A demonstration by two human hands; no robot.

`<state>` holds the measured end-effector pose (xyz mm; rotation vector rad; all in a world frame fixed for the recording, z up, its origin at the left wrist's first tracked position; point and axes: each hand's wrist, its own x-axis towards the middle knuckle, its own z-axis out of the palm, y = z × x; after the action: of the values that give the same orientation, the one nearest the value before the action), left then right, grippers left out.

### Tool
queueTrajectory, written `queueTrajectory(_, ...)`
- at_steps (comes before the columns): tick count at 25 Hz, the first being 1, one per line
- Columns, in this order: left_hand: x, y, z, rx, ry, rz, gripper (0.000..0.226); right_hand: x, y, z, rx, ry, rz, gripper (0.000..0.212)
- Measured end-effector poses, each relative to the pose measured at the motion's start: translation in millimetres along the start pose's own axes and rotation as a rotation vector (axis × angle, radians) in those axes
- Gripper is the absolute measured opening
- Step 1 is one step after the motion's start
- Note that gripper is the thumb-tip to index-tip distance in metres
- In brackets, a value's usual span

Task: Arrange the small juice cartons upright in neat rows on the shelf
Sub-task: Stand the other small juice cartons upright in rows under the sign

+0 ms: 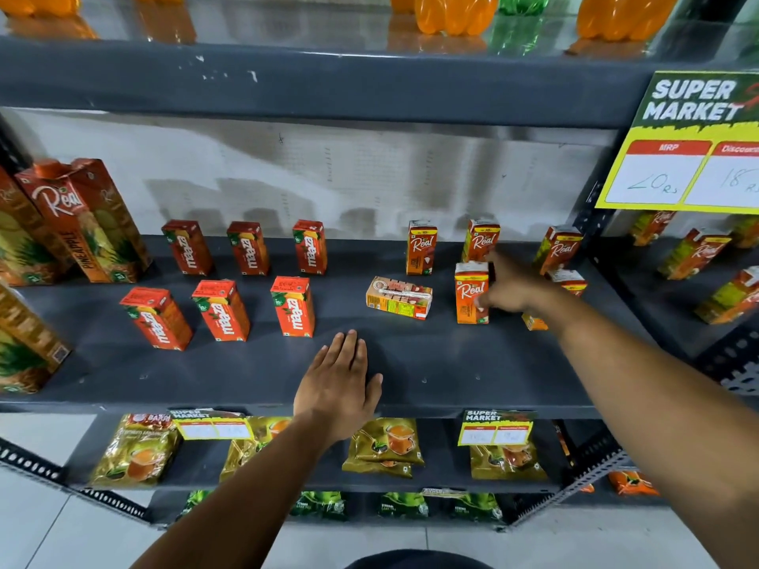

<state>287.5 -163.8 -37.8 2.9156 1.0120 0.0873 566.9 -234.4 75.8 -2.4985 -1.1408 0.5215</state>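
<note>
On the dark grey shelf [246,375], several red Maaza cartons [293,305] stand upright in two rows of three on the left half. To the right, three orange Real cartons [421,248] stand along the back. One Real carton lies on its side [398,298] in the front row. My right hand [511,291] holds the right edge of an upright Real carton [470,295], thumb on its front and a finger behind. Another Real carton [571,281] is partly hidden behind that hand. My left hand [339,386] rests flat on the shelf's front, fingers extended, holding nothing.
Tall Real pineapple cartons [88,223] stand at the shelf's left end. A yellow price sign [686,149] hangs at the upper right. Orange bottles [456,12] sit on the shelf above, tea pouches [386,445] on the one below. More Real cartons [694,252] fill the neighbouring rack.
</note>
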Motion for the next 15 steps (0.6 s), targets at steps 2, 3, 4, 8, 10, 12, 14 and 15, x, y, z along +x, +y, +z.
queueTrajectory(2, 0, 0, 0, 0.007, -0.008, -0.006, 0.072, 0, 4, 4, -0.029, -0.007, 0.04, 0.087)
queueTrajectory(3, 0, 1, -1, 0.009, -0.012, -0.004, 0.072, -1, 4, 2, -0.033, -0.026, 0.05, 0.09)
queueTrajectory(4, 0, 1, -1, 0.01, -0.009, -0.002, 0.075, -3, 2, -2, -0.037, -0.059, 0.043, 0.092)
queueTrajectory(8, 1, 0, 0, 0.018, -0.003, 0.013, 0.082, -11, -44, -20, -0.044, 0.104, -0.244, 0.084)
queueTrajectory(10, 0, 1, -1, 0.026, -0.011, 0.014, 0.08, -12, -77, -11, -0.059, 0.084, -0.376, 0.064)
queueTrajectory(12, 0, 2, -2, 0.022, -0.018, 0.012, 0.077, -6, -99, 17, -0.269, -0.036, -0.402, 0.051)
queueTrajectory(14, -1, 3, -3, 0.018, -0.03, 0.011, 0.07, 3, -106, 49, -0.493, -0.065, -0.37, 0.044)
queueTrajectory(15, -1, 2, -3, 0.013, -0.031, 0.01, 0.069, 4, -106, 61, -0.56, -0.078, -0.341, 0.044)
